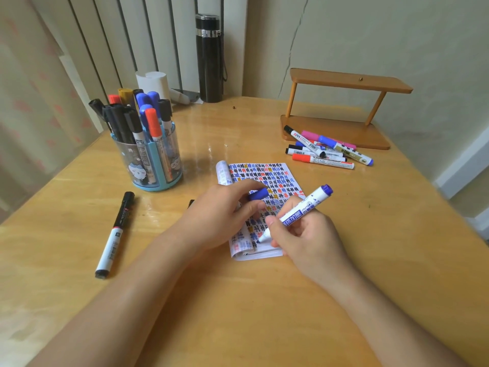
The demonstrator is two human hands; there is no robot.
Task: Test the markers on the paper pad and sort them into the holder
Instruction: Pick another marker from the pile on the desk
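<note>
My right hand (304, 234) grips an uncapped blue marker (299, 210), its tip touching the lower part of the paper pad (280, 178). The pad is covered in rows of coloured test marks. My left hand (222, 213) rests on the pad's left side and pinches the blue cap (258, 194). A clear and blue holder (150, 165) at the left is packed with several black, blue, red and gold markers. A pile of several markers (325, 149) lies at the right. One black-capped marker (115, 234) lies alone at the left.
A wooden stand (341, 112) sits behind the marker pile at the back right. A black flask (210, 58) and a white roll (154, 82) stand at the table's back edge. The dark end of another marker (191, 203) peeks out beside my left hand.
</note>
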